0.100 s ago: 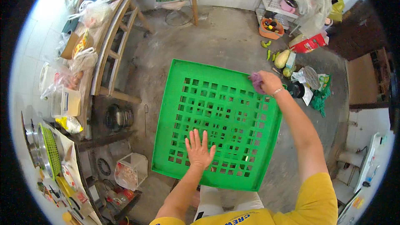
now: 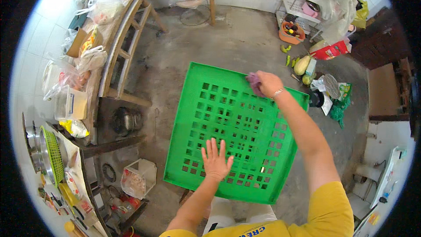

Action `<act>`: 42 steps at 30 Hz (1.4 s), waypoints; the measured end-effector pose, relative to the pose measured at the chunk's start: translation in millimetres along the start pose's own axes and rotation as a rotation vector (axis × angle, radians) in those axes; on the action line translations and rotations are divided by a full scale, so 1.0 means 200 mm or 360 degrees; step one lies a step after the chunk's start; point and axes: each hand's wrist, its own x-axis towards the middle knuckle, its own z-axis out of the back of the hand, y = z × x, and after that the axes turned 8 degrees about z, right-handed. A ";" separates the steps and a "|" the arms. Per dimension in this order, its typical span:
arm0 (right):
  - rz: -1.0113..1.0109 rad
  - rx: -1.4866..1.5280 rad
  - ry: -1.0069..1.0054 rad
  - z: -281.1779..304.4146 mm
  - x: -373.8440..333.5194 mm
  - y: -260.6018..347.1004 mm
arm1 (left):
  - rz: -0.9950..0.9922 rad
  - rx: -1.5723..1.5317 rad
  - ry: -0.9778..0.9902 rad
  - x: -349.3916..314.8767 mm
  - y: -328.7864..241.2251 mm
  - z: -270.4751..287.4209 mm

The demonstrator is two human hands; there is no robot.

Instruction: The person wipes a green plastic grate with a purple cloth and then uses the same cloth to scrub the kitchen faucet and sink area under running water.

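A large square green plastic tray (image 2: pixel 180 118) with a raised rim and a grid of square holes fills the middle of the view. My left hand (image 2: pixel 216 163) lies flat on its near part, fingers and thumb apart, with nothing held. Near the far edge, my right hand (image 2: pixel 268 84) is closed round a crumpled purple cloth (image 2: pixel 254 84) pressed against the tray's rim area. Part of the cloth is hidden inside the fingers. What bears the tray from below is mostly hidden.
A wooden bench (image 2: pixel 125 57) with bags and tubs runs along the left. On the far-right floor lie gourds (image 2: pixel 302 66), an orange basket (image 2: pixel 291 33) of bottles and a green plastic bag (image 2: pixel 337 113). A clear bin (image 2: pixel 139 179) stands at the lower left.
My right hand has slid the purple cloth leftward along the tray's far edge. My left hand stays flat on the tray. The whole view has shifted slightly.
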 end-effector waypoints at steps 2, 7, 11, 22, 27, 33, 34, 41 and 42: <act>-0.0001 0.0052 0.0114 -0.03 0.23 0.20 | -0.0015 -0.0077 0.0030 -0.01 -0.05 -0.03; 0.0119 0.0226 0.0026 -0.16 0.86 0.82 | 0.0001 -0.0040 0.0015 -0.03 0.02 -0.01; 0.0162 0.0375 0.0087 -0.15 0.77 0.64 | 0.0009 -0.0150 0.0027 0.00 -0.05 -0.02; -0.0006 0.0217 -0.0747 -0.14 0.03 0.25 | 0.0001 -0.0298 -0.0059 -0.03 -0.03 -0.03; -0.0445 0.1051 -0.1013 -0.12 -0.25 0.49 | -0.0011 -0.0558 -0.0011 -0.04 0.01 -0.01; -0.0238 0.1723 -0.0240 -0.07 -0.43 1.07 | 0.0924 -0.3276 -0.0102 0.14 0.16 0.17; -0.0139 0.1696 -0.0097 -0.05 -0.45 1.09 | 0.0863 -0.3873 0.0122 0.18 0.25 0.19; -0.0223 -0.0039 -0.0001 -0.29 -0.63 0.89 | 0.0971 -0.2855 -0.0679 0.60 0.55 0.63; -0.0256 -0.0184 0.0064 -0.34 -0.66 0.91 | 0.0752 -0.2637 -0.0756 0.72 0.64 0.56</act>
